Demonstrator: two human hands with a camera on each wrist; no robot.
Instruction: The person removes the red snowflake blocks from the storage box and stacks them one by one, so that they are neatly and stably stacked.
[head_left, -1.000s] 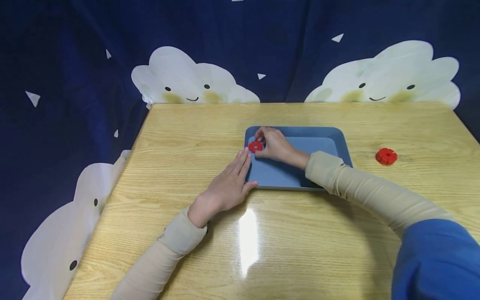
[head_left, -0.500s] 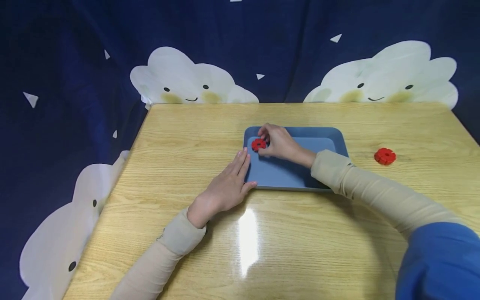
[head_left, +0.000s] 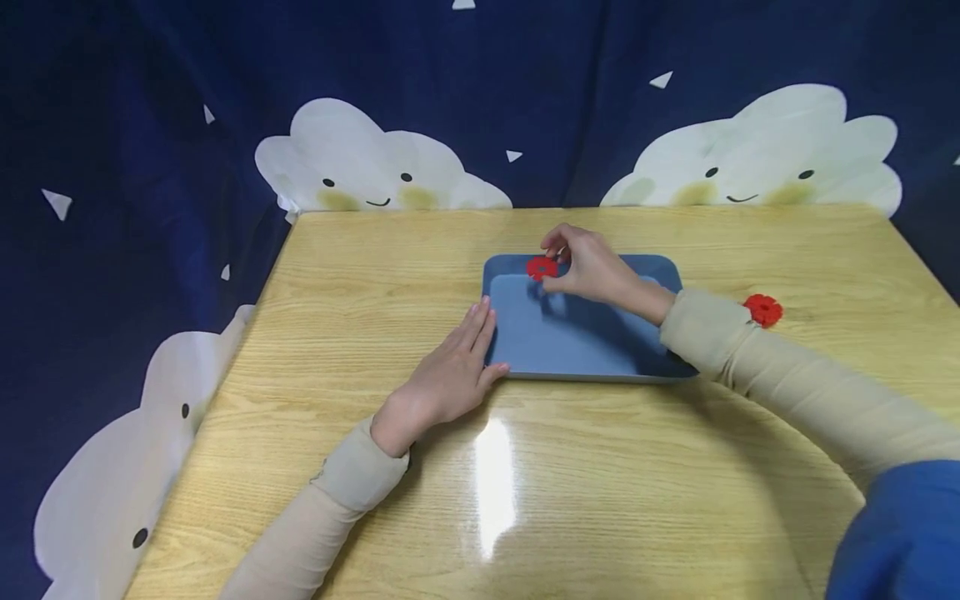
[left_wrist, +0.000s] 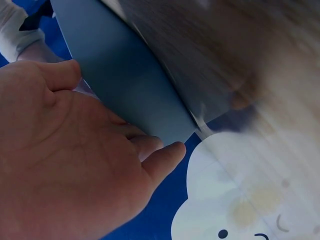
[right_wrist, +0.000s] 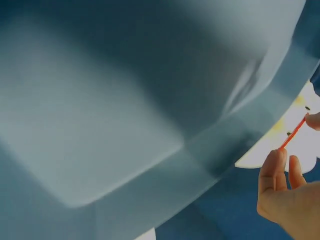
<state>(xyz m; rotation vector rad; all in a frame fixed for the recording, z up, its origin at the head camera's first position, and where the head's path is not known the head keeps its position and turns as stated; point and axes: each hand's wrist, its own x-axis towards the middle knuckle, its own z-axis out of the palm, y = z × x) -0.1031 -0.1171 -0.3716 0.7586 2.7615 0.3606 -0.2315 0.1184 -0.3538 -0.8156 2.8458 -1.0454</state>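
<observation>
My right hand [head_left: 594,263] pinches a red notched disc [head_left: 534,267] by its edge, between thumb and fingertips, and holds it up over the back left part of a shallow blue tray [head_left: 540,350]. Seen edge-on in the right wrist view, the disc [right_wrist: 294,132] is thin. My left hand [head_left: 446,375] lies along the tray's left side with straight fingers, thumb at the front left corner. From the left wrist view, its fingertips are right at the tray's outer wall [left_wrist: 130,75].
Right of the tray, a small stack of red notched discs [head_left: 765,310] sits on the wooden table [head_left: 360,292], partly overlapped by my right sleeve [head_left: 708,329]. Behind the table hangs a dark blue curtain [head_left: 562,100] with white clouds.
My right hand has raised the red disc from the tray's left end and carried it back and to the right. My left hand keeps its place at the tray's side.
</observation>
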